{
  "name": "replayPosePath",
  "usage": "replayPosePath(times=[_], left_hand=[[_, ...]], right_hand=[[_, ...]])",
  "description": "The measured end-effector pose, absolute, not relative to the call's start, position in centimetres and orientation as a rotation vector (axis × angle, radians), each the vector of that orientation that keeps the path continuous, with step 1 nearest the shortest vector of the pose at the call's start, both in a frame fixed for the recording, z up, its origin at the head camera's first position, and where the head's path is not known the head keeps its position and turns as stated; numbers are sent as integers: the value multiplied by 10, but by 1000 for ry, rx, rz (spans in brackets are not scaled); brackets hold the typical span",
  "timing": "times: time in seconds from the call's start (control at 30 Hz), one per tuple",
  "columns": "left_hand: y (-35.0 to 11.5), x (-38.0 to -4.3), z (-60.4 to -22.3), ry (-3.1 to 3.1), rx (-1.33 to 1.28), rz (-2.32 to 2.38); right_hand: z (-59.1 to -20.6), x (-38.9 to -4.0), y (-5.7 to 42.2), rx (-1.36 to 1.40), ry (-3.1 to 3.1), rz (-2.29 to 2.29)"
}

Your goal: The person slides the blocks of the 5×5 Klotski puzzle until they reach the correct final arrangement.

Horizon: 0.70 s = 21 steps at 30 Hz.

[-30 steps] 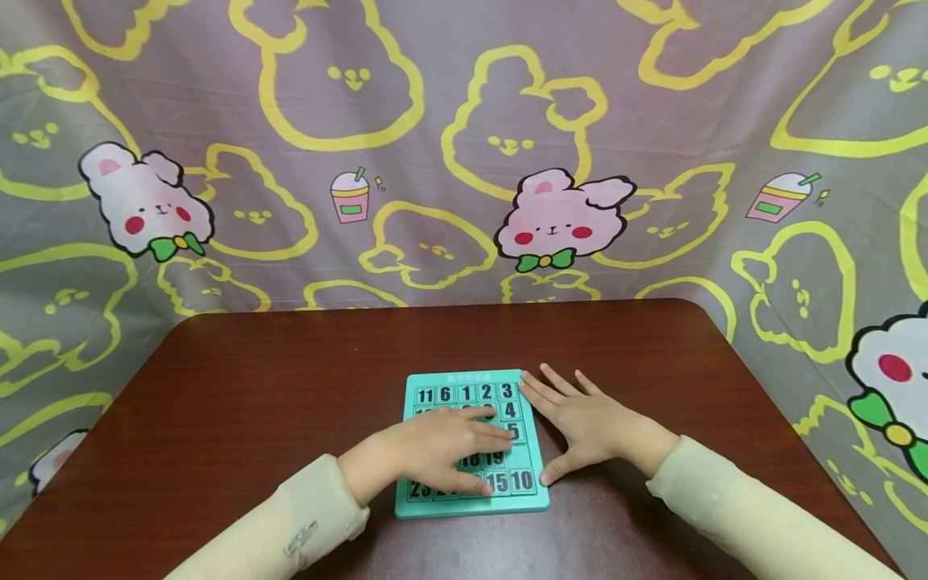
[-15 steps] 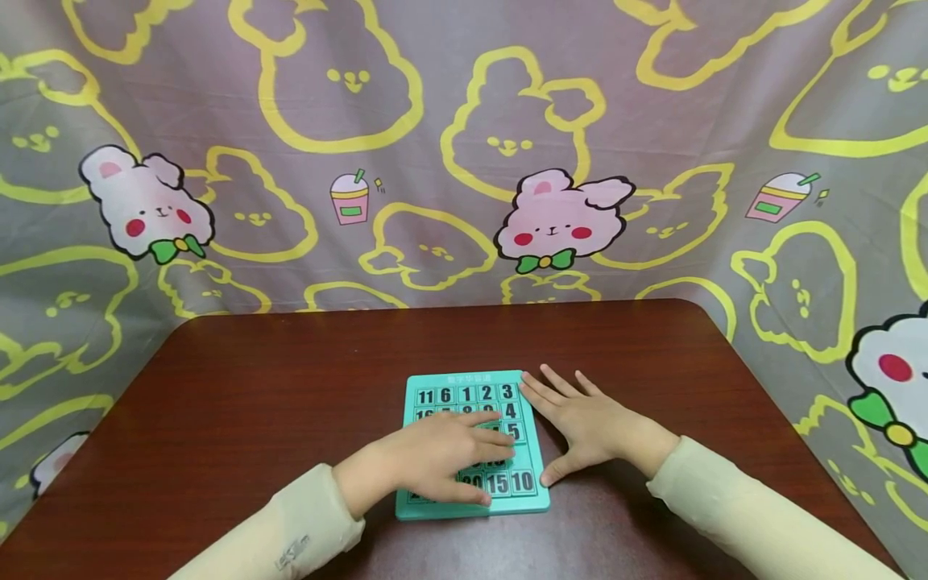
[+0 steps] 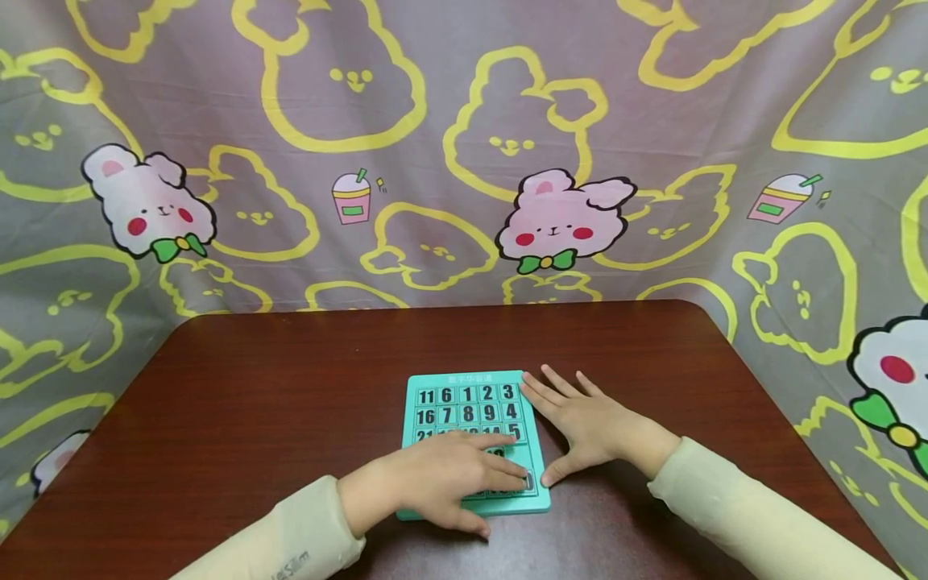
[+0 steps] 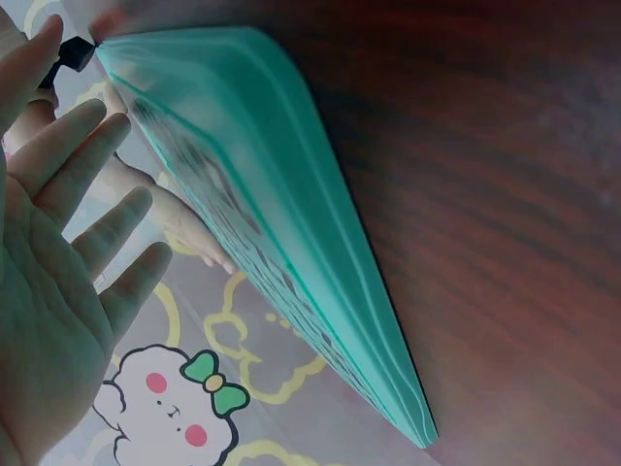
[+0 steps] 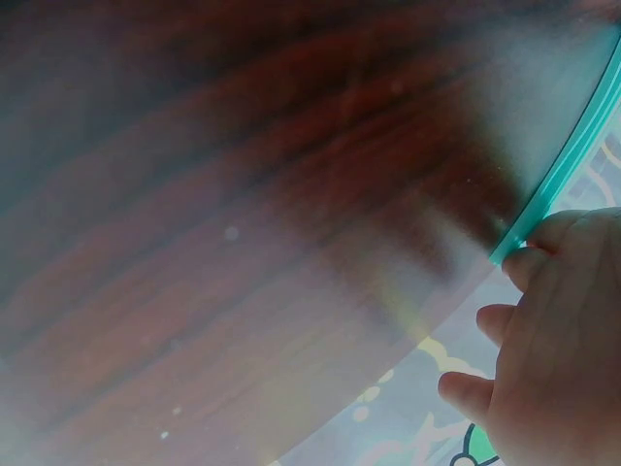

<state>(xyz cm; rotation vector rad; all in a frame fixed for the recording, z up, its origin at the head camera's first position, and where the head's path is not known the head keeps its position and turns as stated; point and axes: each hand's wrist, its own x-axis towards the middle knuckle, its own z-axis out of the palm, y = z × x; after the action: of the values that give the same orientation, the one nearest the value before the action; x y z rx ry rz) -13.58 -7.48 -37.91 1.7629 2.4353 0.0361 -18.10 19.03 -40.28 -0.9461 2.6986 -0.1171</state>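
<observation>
A teal sliding number puzzle (image 3: 429, 381) lies flat on the table, its black-numbered tiles facing up. My left hand (image 3: 449, 475) reaches over its lower half, fingers extended and fingertips at the tiles near the right side, around 5 and 10. The left thumb sticks out past the near edge. Beneath this hand most of the lower tiles are hidden; the top two rows show fully. My right hand (image 3: 590, 423) is spread at the right side, with a fingertip at the far right corner and the thumb at the lower right edge. In the right wrist view fingers touch the puzzle's rim (image 5: 568, 170).
The dark reddish-brown table (image 3: 275, 387) extends around the puzzle on all sides. Behind it and along both sides hangs a grey curtain (image 3: 428, 161) printed with yellow outlines and pink rabbits.
My left hand has shifted toward the near edge, uncovering the second row of tiles, and its thumb now lies beyond the puzzle. The right hand and the puzzle keep their places.
</observation>
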Motion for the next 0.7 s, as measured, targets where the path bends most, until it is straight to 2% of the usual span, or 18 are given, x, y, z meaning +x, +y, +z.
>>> replayPosePath(times=[0.7], left_hand=[[-76,-142,-384,2431,1810,71]], right_hand=[[-402,-181,190,-942,2693,-127]])
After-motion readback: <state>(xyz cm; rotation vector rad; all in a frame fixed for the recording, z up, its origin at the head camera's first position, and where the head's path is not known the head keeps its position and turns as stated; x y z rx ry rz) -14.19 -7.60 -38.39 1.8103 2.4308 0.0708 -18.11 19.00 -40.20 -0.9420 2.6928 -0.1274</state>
